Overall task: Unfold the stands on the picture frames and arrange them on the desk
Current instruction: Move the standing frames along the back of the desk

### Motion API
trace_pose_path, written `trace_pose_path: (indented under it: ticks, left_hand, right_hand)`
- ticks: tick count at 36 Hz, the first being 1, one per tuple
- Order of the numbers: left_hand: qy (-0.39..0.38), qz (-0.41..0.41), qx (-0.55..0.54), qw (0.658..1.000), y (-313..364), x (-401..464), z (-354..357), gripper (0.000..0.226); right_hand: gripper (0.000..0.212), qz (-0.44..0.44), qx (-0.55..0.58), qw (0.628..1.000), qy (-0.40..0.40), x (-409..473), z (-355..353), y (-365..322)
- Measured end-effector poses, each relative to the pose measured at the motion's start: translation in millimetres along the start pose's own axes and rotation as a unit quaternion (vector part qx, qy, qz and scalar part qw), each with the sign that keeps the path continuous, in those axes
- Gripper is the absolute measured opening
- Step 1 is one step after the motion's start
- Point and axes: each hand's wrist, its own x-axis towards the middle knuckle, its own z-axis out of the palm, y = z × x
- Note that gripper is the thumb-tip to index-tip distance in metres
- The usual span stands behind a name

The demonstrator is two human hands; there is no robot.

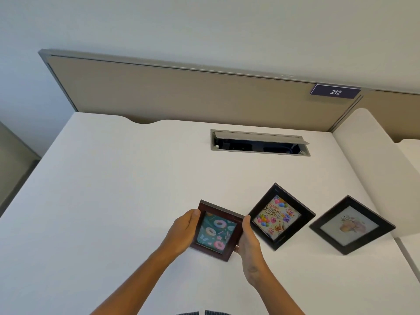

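Observation:
A dark brown picture frame with a doughnut print (216, 233) is held face up just above the white desk (102, 189). My left hand (183, 233) grips its left edge and my right hand (248, 241) grips its right edge. Its back and stand are hidden. To its right a black frame with a birthday print (280, 215) lies flat, face up and turned cornerwise. Further right a black frame with a pale flower print (351, 226) lies flat near the desk's right edge.
An open cable hatch (260, 143) is set into the desk at the back. A beige partition (181, 94) with a "212" label (335, 92) stands behind the desk. A white divider (372, 155) borders the right side.

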Motion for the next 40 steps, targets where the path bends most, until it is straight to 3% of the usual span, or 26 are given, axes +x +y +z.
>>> trace_pose_path:
  ticks: [3, 15, 22, 34, 40]
  left_hand:
    - [0.012, 0.004, -0.005, 1.0, 1, 5, -4, 0.043]
    - [0.111, 0.009, -0.054, 0.992, 10, 40, -75, 0.04]
    - [0.167, 0.008, -0.084, 0.982, 5, 65, -142, 0.04]
    - [0.282, 0.005, -0.096, 0.954, -2, 129, -276, 0.045]
    - [0.337, -0.002, -0.105, 0.936, -5, 171, -341, 0.039]
  right_hand:
    - [0.07, -0.003, -0.003, 1.0, -0.007, 7, 6, -8]
    - [0.077, -0.008, -0.073, 0.995, -0.064, 62, 80, -66]
    - [0.086, -0.017, -0.114, 0.987, -0.11, 104, 152, -99]
    - [0.065, -0.033, -0.158, 0.971, -0.175, 203, 301, -146]
    - [0.072, -0.048, -0.168, 0.963, -0.207, 262, 377, -163]
